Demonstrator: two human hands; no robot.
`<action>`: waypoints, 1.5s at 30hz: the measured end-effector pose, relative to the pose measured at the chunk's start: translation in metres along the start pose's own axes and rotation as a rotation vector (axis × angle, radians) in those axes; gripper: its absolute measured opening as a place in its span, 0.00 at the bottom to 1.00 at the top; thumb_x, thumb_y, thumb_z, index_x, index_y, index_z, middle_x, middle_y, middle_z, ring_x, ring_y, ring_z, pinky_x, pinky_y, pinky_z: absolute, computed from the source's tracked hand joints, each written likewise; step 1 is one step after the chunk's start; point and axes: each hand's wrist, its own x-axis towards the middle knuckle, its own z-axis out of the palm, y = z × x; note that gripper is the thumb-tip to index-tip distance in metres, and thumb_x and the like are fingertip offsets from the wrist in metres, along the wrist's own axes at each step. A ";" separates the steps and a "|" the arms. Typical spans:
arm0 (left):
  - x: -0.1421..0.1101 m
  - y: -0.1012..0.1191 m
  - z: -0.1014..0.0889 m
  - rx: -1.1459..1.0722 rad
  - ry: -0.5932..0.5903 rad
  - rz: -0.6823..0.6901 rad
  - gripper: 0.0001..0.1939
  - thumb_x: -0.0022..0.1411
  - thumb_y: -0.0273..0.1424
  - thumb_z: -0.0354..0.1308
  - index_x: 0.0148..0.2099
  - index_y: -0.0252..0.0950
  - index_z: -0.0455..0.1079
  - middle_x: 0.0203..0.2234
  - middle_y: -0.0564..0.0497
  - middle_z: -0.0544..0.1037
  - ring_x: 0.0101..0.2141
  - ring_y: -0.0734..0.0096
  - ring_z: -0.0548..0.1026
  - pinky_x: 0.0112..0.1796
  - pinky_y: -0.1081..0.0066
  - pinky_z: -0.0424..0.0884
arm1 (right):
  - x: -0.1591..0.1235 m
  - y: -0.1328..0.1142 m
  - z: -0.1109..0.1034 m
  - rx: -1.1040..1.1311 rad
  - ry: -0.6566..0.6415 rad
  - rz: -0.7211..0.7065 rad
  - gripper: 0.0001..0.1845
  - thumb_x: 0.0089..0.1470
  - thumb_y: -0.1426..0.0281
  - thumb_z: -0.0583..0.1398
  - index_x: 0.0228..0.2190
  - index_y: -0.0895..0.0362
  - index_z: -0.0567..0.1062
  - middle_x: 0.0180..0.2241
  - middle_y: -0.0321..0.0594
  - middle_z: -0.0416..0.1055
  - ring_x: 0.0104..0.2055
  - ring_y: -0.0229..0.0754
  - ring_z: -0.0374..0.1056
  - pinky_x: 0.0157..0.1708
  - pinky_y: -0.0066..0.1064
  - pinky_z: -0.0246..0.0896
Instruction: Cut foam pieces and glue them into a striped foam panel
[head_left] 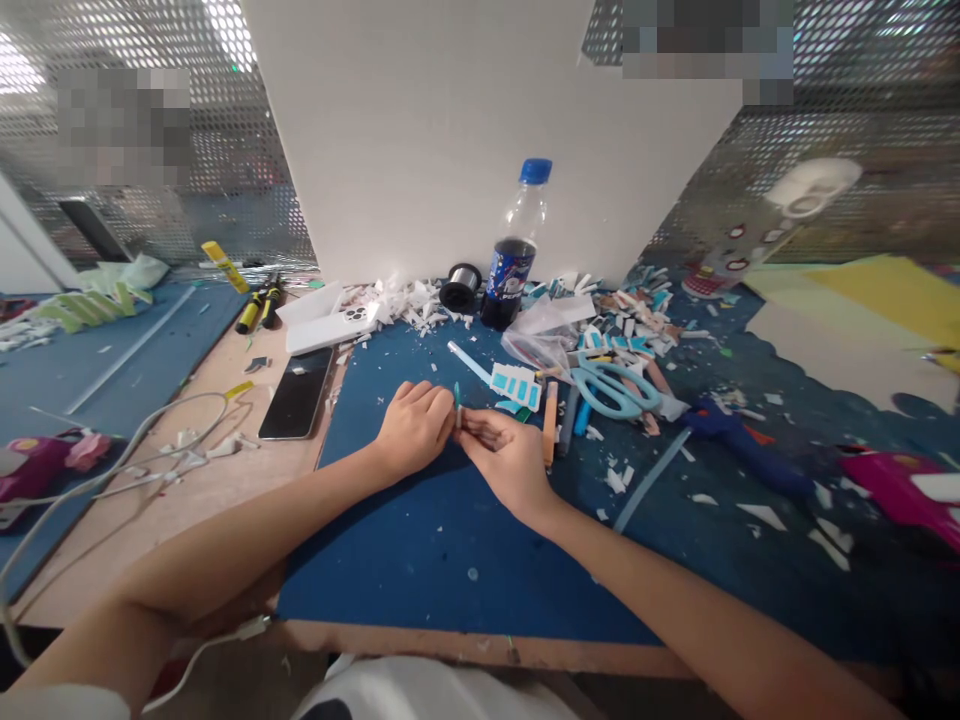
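Near the middle of the blue mat, my left hand is closed in a loose fist. My right hand meets it, fingers pinched together. A small thin teal-and-white piece stands up between them; both hands appear to grip it, but its lower part is hidden by fingers. Just beyond my right hand lie a white card piece with blue rectangles, an orange marker and light-blue scissors.
A cola bottle stands beside a wire spool amid paper scraps. Two phones, a black one and a white one, lie left. A blue glue gun and a magenta tool lie right. A white cable crosses the left side.
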 end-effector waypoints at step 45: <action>-0.001 -0.001 0.002 -0.191 0.084 0.114 0.12 0.62 0.22 0.41 0.27 0.38 0.53 0.18 0.53 0.66 0.21 0.70 0.62 0.26 0.69 0.57 | 0.013 0.003 -0.013 -0.016 -0.192 -0.116 0.15 0.43 0.76 0.62 0.37 0.55 0.76 0.42 0.43 0.75 0.38 0.44 0.74 0.38 0.34 0.73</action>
